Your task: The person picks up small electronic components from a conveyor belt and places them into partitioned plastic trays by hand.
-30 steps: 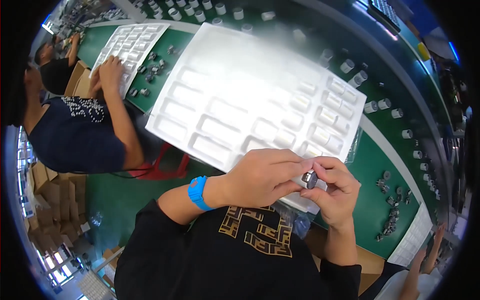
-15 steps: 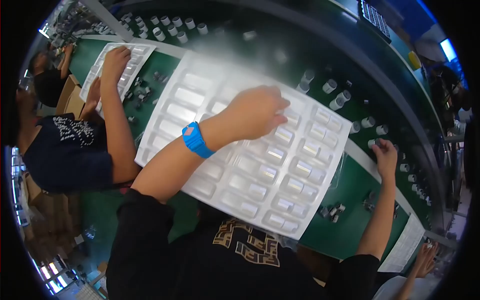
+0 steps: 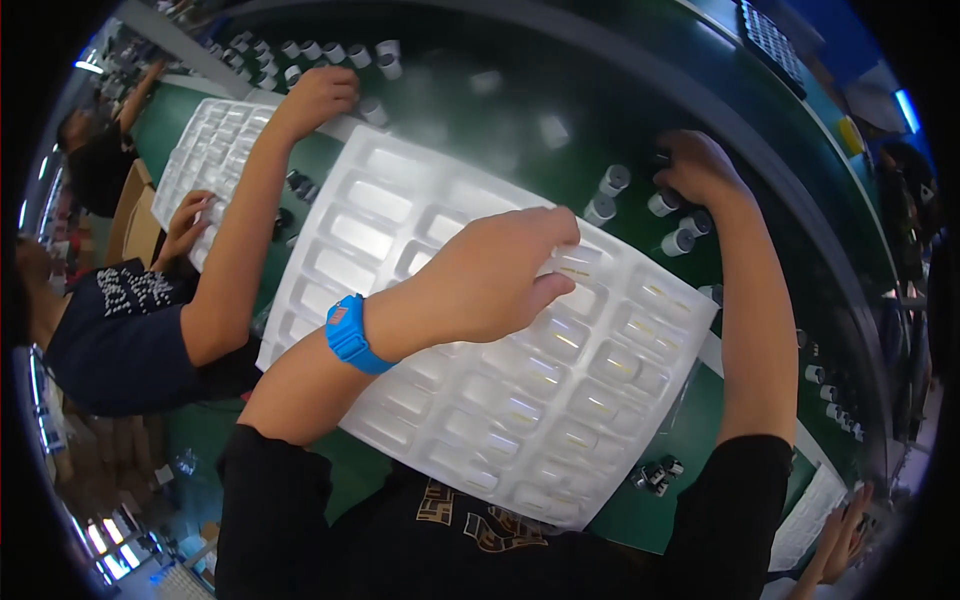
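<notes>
A large white plastic tray point(image 3: 402, 250) with rows of oblong pockets lies tilted in front of me. Clear, shiny pieces point(image 3: 560, 335) sit in many pockets on its right side. Over the tray's upper middle, my left hand point(image 3: 500, 270), with a blue wristband point(image 3: 350, 335), has its thumb and forefinger apart beside one pocket. Beyond the tray at the right, my right hand point(image 3: 705, 168) reaches over the green belt with its fingers curled round something dark that I cannot make out. Just below its fingertips stand white cylinders point(image 3: 664, 203) with dark ends.
More white cylinders point(image 3: 333, 52) stand on the green belt at the far left. A co-worker at left works over another white tray point(image 3: 215, 140). Small metal parts point(image 3: 657, 476) lie by my tray's lower right. Another person's hands point(image 3: 842, 540) show at the lower right.
My right hand has moved up and left from the cylinder at the right. My left hand has shifted slightly, its thumb further from the forefinger. The co-worker's hand has reached toward the belt.
</notes>
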The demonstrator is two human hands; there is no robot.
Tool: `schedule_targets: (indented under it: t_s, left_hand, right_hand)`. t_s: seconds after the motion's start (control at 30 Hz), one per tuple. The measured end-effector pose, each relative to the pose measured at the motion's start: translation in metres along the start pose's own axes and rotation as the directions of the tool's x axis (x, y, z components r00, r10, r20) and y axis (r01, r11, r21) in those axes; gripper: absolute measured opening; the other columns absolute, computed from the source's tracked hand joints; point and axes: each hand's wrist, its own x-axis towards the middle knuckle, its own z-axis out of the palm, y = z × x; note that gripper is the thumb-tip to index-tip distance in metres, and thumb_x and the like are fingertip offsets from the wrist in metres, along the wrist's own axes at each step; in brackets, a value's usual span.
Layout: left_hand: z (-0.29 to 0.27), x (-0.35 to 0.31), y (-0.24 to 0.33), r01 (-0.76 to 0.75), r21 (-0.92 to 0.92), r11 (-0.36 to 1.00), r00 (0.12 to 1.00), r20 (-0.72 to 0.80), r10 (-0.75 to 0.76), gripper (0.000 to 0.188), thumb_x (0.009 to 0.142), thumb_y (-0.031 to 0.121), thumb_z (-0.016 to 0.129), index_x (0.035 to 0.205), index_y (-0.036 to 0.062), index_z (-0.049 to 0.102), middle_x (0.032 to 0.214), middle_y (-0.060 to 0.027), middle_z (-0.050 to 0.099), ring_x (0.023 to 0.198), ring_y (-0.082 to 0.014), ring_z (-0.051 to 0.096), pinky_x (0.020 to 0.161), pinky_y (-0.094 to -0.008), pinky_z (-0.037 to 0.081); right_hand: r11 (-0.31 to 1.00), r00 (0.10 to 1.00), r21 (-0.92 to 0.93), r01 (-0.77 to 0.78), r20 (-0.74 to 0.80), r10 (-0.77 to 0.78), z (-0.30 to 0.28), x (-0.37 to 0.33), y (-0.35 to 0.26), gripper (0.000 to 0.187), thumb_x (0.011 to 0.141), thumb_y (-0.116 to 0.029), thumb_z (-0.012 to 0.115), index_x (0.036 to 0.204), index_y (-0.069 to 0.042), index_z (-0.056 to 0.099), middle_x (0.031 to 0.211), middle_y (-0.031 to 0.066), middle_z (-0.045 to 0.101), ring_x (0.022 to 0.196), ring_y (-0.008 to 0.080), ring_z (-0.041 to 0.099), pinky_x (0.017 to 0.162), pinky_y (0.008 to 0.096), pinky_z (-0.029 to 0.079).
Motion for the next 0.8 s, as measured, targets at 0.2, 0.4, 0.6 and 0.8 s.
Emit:
schedule_targets:
  t_s: [0.2, 0.4, 0.6, 0.8]
  left_hand:
    - [-0.009, -0.041, 0.005, -0.052, -0.478, 0.877, 0.971, -0.228, -0.067, 0.041, 0.084, 0.004, 0.074, 0.121, 0.0011, 0.058, 0.105, -0.0127, 0.065, 0.092, -0.0274, 0.067, 0.085, -0.0352, 0.055]
    - [0.016, -0.078, 0.03, -0.145, -0.534, 0.833, 0.949, -0.314, -0.036, 0.039, 0.082, 0.004, 0.077, 0.117, -0.0007, 0.06, 0.108, -0.0116, 0.066, 0.095, -0.021, 0.067, 0.088, -0.0309, 0.055]
    - [0.046, -0.105, 0.075, -0.123, -0.69, 0.713, 0.98, -0.196, -0.021, 0.041, 0.083, -0.003, 0.077, 0.12, -0.0001, 0.058, 0.116, -0.0111, 0.065, 0.107, -0.0177, 0.065, 0.096, -0.0336, 0.054]
    - [0.047, -0.125, 0.092, -0.18, -0.504, 0.845, 0.976, -0.199, 0.089, 0.038, 0.081, 0.002, 0.081, 0.115, -0.0001, 0.064, 0.108, -0.011, 0.069, 0.1, -0.0186, 0.068, 0.089, -0.0312, 0.055]
  right_hand:
    - [0.977, 0.995, 0.214, 0.02, -0.103, 0.003, -0.009, -0.016, -0.008, 0.034, 0.078, -0.01, 0.075, 0.11, -0.002, 0.066, 0.108, 0.0165, 0.069, 0.103, 0.0312, 0.066, 0.094, 0.0394, 0.051]
    - [0.024, 0.94, 0.943, 0.332, -0.333, 0.079, -0.021, -0.194, -0.091, 0.049, 0.08, -0.002, 0.074, 0.126, 0.001, 0.059, 0.113, 0.0131, 0.068, 0.105, 0.0204, 0.066, 0.096, 0.0301, 0.049]
    - [-0.076, 0.869, 0.884, 0.461, -0.432, 0.239, 0.017, -0.3, -0.138, 0.048, 0.079, 0.006, 0.078, 0.123, 0.005, 0.06, 0.119, 0.0125, 0.066, 0.108, 0.0193, 0.064, 0.099, 0.0317, 0.048]
    - [-0.07, 0.84, 0.866, 0.496, -0.458, 0.292, 0.02, -0.334, -0.147, 0.046, 0.081, 0.006, 0.076, 0.125, 0.005, 0.06, 0.121, 0.0194, 0.068, 0.11, 0.0233, 0.067, 0.098, 0.0333, 0.052]
